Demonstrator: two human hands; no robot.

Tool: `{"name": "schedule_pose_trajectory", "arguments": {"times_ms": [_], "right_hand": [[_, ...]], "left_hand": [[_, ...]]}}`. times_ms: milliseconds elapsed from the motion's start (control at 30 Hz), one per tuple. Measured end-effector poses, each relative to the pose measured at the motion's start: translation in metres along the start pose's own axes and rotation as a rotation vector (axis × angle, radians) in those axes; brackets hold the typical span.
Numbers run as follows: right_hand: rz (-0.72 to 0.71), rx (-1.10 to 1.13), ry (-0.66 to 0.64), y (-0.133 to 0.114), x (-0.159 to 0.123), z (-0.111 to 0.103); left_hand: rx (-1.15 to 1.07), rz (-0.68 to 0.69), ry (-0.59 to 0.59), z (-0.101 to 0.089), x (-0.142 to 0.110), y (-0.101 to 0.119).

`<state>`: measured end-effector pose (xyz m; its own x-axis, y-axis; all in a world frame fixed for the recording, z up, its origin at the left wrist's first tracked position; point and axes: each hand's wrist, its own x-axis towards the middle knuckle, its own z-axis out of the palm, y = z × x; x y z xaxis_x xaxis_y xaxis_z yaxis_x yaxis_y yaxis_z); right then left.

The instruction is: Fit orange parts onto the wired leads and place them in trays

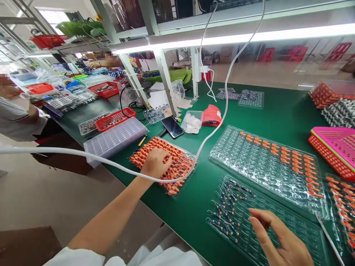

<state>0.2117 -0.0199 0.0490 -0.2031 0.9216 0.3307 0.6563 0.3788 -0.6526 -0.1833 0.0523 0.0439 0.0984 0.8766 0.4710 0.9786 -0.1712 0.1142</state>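
Observation:
My left hand (156, 162) is closed over a tray packed with orange parts (177, 168), its fingertips down among them. Whatever those fingers pinch is hidden. My right hand (283, 236) hovers above a clear plastic tray (277, 207) of small pockets. Thumb and forefinger tips come together in a pinch, and I cannot make out anything between them. Small dark-blue parts with wire ends (226, 207) fill the left side of that tray. Beyond it lies a larger clear blister tray (249, 162), with orange parts (299, 159) in pockets toward its right and far sides.
A white cable (206, 136) hangs across the view in front of my left arm. A phone (172, 126), a clear box (192, 122) and a red pouch (212, 115) lie further back. Pink and red baskets (335, 147) stand right; tweezers (328, 236) lie near my right hand.

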Motion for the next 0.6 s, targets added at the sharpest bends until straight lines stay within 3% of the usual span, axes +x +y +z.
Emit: {"name": "schedule_pose_trajectory", "arguments": {"times_ms": [267,600], "right_hand": [[-0.069,-0.001,-0.005,0.0006,-0.0023,0.0038],[-0.118,0.052,0.006,-0.0009,-0.0046,0.0077]], "left_hand": [[0.068,0.02,-0.086,0.0079,0.0107,0.0048],[0.077,0.014,-0.232,0.0037,0.0111,-0.0014]]}}
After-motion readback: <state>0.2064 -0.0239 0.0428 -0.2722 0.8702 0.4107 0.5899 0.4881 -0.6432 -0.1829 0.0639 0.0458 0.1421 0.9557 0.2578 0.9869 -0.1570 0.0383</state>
